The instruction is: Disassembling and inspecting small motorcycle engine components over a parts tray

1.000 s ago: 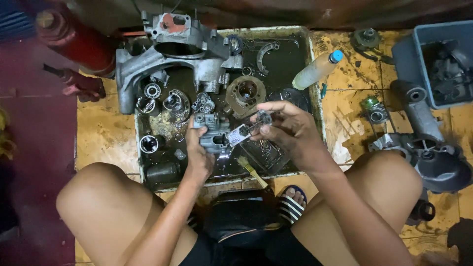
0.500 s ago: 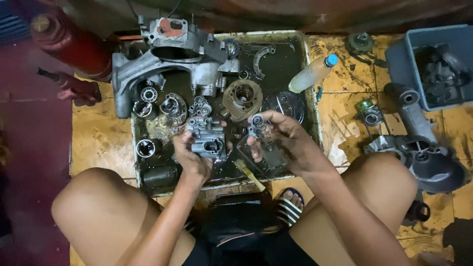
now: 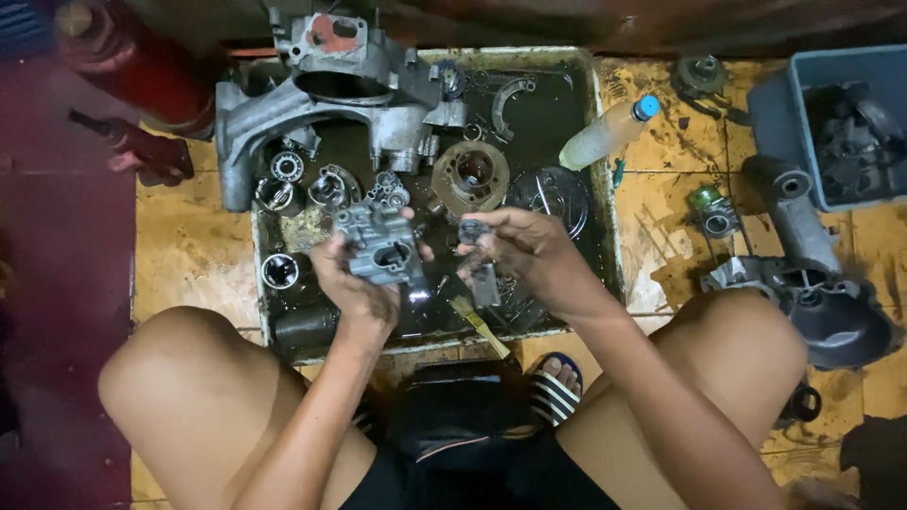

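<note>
Two hands work above the near half of a shallow metal tray of dark oily liquid: the left hand is closed around a grey metal engine part, and just beside it the right hand pinches a small dark piece between its fingertips. Around them lie a big grey casing at the tray's far left corner, round bearings along its left edge, a ribbed cylinder mid-tray, and a plastic bottle leaning on the right rim. What the small piece is cannot be made out, and the liquid hides much of the tray's bottom.

bare arms, black shorts, striped sandal.
</note>
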